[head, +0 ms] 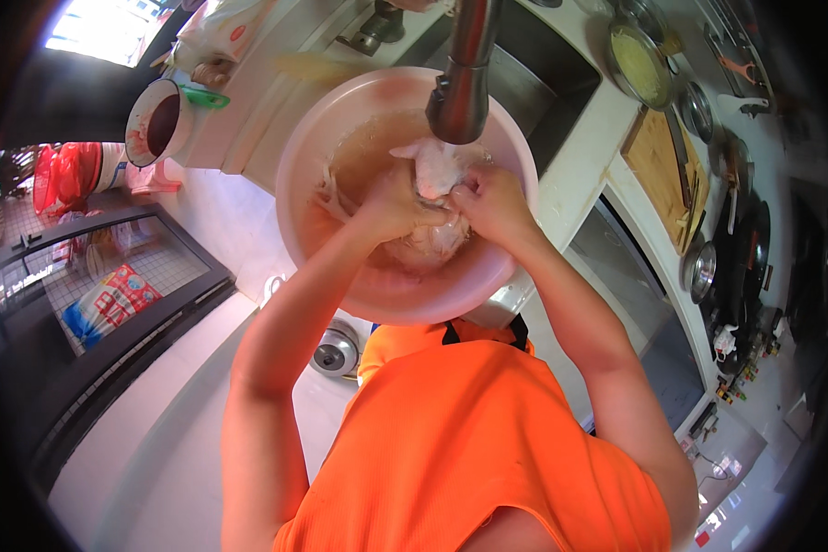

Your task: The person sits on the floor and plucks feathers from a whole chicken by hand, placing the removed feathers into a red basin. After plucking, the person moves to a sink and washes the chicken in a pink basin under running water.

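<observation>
A pale plucked bird, likely a chicken (436, 172), is partly under cloudy brownish water (362, 162) in a large pink plastic basin (303, 138). My left hand (397, 207) grips the bird from the left, its fingers partly hidden behind the flesh. From the right, my right hand (490, 203) pinches the skin with thumb and fingers. A metal faucet (461, 103) reaches down over the basin, just above the bird. More of the carcass lies low in the water below my hands, its outline blurred.
Behind the basin is a dark sink (545, 76). An enamel bowl of dark red liquid (162, 127) and a green-handled tool (207, 98) sit at left. A cutting board (652, 165) with a knife (677, 155) and a pan (638, 65) lie right.
</observation>
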Motion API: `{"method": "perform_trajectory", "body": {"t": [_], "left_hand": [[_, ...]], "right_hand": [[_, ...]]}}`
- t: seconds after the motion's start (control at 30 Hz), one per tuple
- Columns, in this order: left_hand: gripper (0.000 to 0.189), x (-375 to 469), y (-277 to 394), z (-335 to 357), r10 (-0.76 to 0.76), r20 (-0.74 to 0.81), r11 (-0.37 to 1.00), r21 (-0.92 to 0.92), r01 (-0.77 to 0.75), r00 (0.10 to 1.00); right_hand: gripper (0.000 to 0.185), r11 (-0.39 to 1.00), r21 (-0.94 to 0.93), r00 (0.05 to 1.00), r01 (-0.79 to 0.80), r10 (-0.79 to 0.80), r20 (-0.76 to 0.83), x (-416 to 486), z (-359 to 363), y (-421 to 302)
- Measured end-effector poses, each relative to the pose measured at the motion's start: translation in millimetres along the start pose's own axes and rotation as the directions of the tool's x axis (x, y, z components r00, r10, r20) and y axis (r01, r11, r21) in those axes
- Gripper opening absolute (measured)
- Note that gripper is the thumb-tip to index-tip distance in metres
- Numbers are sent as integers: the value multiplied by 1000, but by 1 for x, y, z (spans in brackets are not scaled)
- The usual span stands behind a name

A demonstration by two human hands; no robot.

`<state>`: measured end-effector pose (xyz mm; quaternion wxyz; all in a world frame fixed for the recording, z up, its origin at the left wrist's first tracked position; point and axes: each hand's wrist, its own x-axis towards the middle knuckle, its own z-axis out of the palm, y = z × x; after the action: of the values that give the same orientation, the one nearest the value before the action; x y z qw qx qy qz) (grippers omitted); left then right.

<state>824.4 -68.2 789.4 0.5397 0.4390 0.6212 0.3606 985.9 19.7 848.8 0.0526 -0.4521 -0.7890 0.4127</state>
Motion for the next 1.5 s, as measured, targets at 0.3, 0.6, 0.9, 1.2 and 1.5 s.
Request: {"method": "perform_trajectory", "body": {"t": [0.3,0.6,0.9,1.2,1.5], "left_hand": [[74,-5,-6,10,25,-120,924,-375,-69,992],[79,33,-9,15,-298,-297,866,-484,126,907],[57,38,1,25,-388,-377,882,-416,220,841],[69,39,-12,23,-244,-248,967,13,255,938],[77,44,-27,26,-262,-250,951,95,293,932]], "right_hand": [[21,983,-23,983,180,-179,38,19,-12,-24],[15,914,117,921,389,-389,-21,50,27,22],[16,952,66,944,299,-305,124,18,-12,49],[10,824,54,824,564,-566,16,27,3,50],[11,773,-82,775,629,-632,-3,29,-7,45]]}}
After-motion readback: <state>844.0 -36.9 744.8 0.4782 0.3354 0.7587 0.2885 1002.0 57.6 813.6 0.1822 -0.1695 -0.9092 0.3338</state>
